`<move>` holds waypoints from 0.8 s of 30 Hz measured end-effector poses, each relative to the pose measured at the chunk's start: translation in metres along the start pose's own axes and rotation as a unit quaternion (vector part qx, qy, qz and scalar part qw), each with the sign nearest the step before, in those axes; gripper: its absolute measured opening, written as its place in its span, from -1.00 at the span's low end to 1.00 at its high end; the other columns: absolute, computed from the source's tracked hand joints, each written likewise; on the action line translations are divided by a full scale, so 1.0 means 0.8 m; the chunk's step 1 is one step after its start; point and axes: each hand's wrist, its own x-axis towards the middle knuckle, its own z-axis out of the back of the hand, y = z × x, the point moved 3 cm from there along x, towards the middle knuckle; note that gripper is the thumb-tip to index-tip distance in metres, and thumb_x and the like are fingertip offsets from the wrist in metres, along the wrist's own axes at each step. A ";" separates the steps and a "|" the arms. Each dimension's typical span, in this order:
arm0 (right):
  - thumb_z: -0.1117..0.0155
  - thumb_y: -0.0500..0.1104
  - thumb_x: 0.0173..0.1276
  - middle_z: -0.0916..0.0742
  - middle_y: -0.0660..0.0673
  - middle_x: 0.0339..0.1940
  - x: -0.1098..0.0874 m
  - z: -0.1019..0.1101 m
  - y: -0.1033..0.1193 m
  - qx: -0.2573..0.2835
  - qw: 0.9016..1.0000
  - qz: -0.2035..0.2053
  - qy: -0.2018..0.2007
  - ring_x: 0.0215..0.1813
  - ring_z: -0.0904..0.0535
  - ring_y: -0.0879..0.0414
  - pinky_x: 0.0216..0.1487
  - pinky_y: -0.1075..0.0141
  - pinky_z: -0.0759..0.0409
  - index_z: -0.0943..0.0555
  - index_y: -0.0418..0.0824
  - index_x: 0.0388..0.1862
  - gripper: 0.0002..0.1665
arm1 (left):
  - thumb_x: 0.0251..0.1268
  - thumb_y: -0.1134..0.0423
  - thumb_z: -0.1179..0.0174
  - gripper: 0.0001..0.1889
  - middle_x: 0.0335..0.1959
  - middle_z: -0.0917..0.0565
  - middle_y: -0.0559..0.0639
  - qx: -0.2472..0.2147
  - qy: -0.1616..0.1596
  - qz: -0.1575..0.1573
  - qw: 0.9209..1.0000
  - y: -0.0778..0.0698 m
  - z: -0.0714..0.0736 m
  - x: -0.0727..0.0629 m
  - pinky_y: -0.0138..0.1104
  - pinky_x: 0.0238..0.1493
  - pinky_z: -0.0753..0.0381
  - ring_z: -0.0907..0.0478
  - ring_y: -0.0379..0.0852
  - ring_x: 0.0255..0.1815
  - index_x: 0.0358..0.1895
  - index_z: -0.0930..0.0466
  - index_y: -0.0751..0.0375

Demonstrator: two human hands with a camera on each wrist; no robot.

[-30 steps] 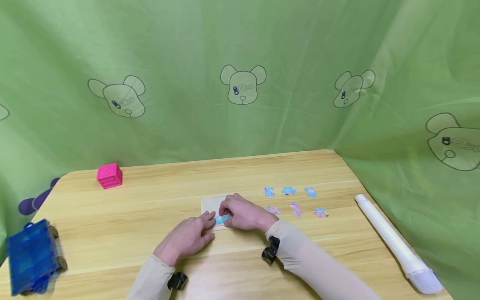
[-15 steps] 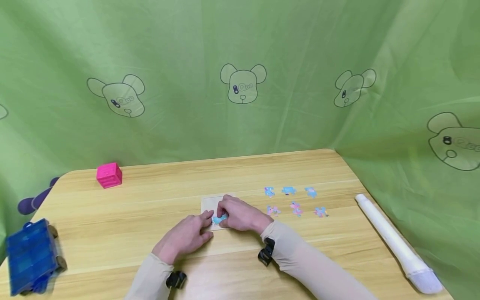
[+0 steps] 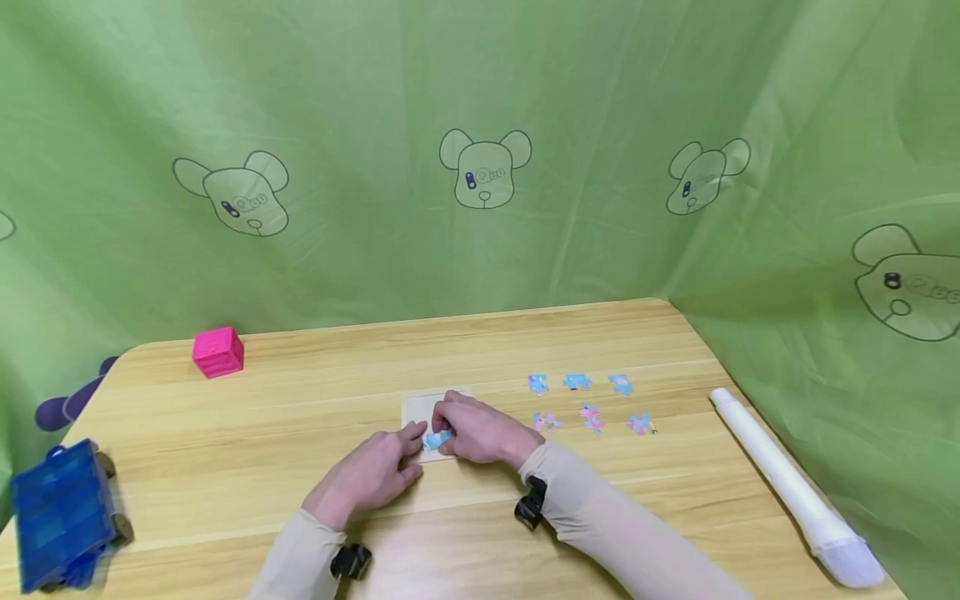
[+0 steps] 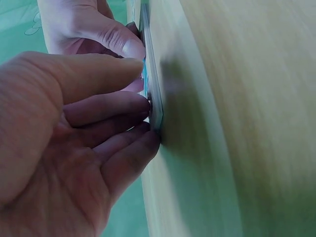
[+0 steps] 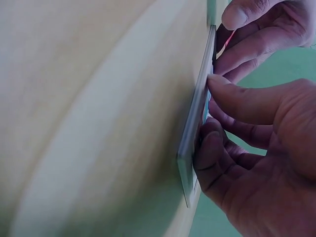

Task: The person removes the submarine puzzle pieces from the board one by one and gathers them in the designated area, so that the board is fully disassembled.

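Observation:
A small wooden puzzle board [image 3: 417,407] lies flat on the table, pale and framed by a raised rim. On its near part sits a light blue jigsaw piece [image 3: 437,440]. My right hand [image 3: 480,427] pinches this piece from the right, its thumb on the near side and curled fingers on the far side. From the left, my left hand [image 3: 366,473] rests its extended fingertips at the board's left edge, close beside the piece. Both wrist views show the board edge-on, with the left fingers [image 4: 136,106] and right thumb [image 5: 227,89] against it; the piece is mostly hidden there.
Several loose jigsaw pieces [image 3: 577,382] lie in two rows right of the board. A pink cube [image 3: 219,352] stands at the back left. A blue toy cart [image 3: 63,512] is at the left edge, and a long white tube [image 3: 787,479] lies along the right edge.
Both hands have shifted slightly left, the right hand moving the blue jigsaw piece with it toward the board's left side. During the last half second they have hardly moved.

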 end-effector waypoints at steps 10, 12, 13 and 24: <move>-0.42 -0.21 0.26 -0.48 0.01 -0.24 0.002 0.000 0.000 -0.003 1.000 0.010 0.008 -0.24 -0.42 0.19 -0.16 0.38 -0.51 -0.54 -0.18 -0.18 -0.76 | 0.32 0.42 -0.22 -0.55 0.39 -0.35 0.29 -0.004 -0.008 0.001 1.000 0.001 0.002 0.000 0.05 0.34 -0.31 -0.32 0.31 0.33 0.25 -0.46 0.50; -0.42 -0.21 0.26 -0.48 0.01 -0.25 0.002 0.000 0.000 0.000 1.000 0.011 0.008 -0.25 -0.42 0.18 -0.17 0.38 -0.50 -0.52 -0.17 -0.19 -0.75 | 0.31 0.44 -0.22 -0.55 0.39 -0.35 0.30 -0.005 -0.012 -0.001 1.000 0.000 0.002 -0.001 0.05 0.34 -0.31 -0.32 0.32 0.33 0.24 -0.45 0.51; -0.42 -0.21 0.26 -0.49 0.01 -0.25 0.001 0.000 0.000 0.001 1.000 0.011 0.008 -0.25 -0.42 0.18 -0.17 0.38 -0.50 -0.51 -0.16 -0.19 -0.75 | 0.30 0.45 -0.22 -0.55 0.39 -0.35 0.29 -0.004 -0.013 -0.002 1.000 0.000 0.002 -0.001 0.04 0.33 -0.31 -0.32 0.31 0.33 0.24 -0.45 0.52; -0.35 -0.28 0.30 -0.51 0.00 -0.28 0.001 0.001 -0.002 0.038 0.999 0.009 -0.005 -0.25 -0.43 0.17 -0.18 0.36 -0.50 -0.55 -0.18 -0.20 -0.84 | 0.32 0.45 -0.19 -0.58 0.35 -0.40 0.30 -0.002 -0.020 -0.008 1.000 -0.002 0.003 -0.001 0.03 0.32 -0.34 -0.36 0.30 0.31 0.22 -0.47 0.53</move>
